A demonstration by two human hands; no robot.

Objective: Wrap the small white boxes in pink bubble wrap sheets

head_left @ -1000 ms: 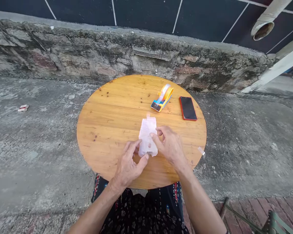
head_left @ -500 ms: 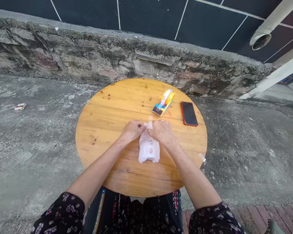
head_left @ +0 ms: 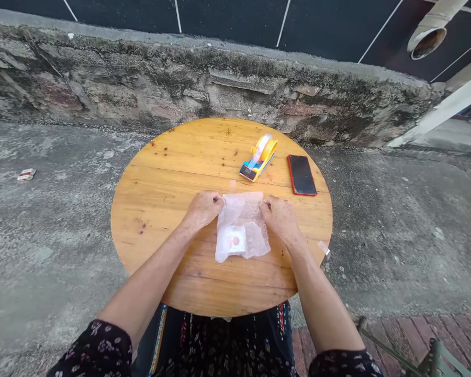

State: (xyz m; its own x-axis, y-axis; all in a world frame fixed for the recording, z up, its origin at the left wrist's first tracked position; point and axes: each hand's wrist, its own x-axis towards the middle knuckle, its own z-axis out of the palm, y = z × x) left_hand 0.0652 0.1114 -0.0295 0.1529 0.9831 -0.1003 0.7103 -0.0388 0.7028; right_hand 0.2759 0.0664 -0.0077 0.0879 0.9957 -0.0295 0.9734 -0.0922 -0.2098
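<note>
A sheet of translucent pinkish bubble wrap (head_left: 255, 209) lies spread on the round wooden table, its upper edge stretched between my two hands. Inside or under its lower left part shows a small white box (head_left: 236, 241) with a reddish round mark. My left hand (head_left: 204, 209) pinches the sheet's upper left corner. On the opposite corner, my right hand (head_left: 279, 214) is closed with the thumb against the curled fingers. Just beyond the wrap, a short piece of clear tape (head_left: 233, 185) sticks to the wood.
A yellow and blue tape dispenser (head_left: 259, 158) stands at the back of the wooden table (head_left: 160, 183). Right of it lies a red-edged phone (head_left: 302, 175). Another tape strip (head_left: 324, 248) hangs at the right rim. A stone wall base (head_left: 160, 94) runs behind.
My hands have moved apart, and the bubble wrap, gathered narrow before, is now opened out wide. The white box shows more clearly. The view has shifted slightly.
</note>
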